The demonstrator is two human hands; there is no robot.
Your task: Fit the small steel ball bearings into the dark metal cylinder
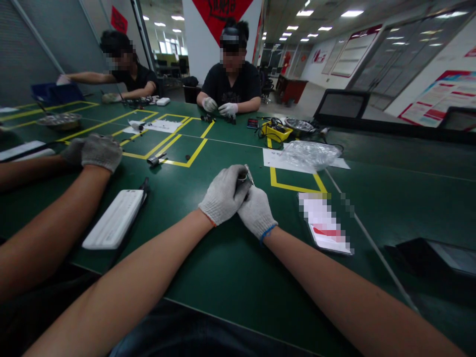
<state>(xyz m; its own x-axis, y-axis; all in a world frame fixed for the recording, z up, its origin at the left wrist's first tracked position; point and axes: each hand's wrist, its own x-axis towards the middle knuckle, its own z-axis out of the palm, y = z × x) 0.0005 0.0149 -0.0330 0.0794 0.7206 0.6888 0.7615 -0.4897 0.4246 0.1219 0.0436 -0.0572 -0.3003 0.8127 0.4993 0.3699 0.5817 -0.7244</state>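
Observation:
My left hand (pixel 224 194), in a white knitted glove with grey fingers, is closed around a small round metal part (pixel 242 177), mostly hidden by the fingers. My right hand (pixel 257 210), in a similar glove with a blue cuff, presses against the left one. A thin silver piece (pixel 249 174) sticks up between its fingertips beside the round part; its exact kind cannot be made out. Both hands meet just above the green table (pixel 230 267). A similar silver cylinder (pixel 154 160) lies on the tabletop, forward and to the left.
A white power bank (pixel 114 219) lies left, a phone (pixel 324 223) right. Beyond are a plastic bag (pixel 310 154) on paper and a yellow bin (pixel 275 132) with cables. A neighbour's gloved hand (pixel 101 151) works at left; two people sit across the table.

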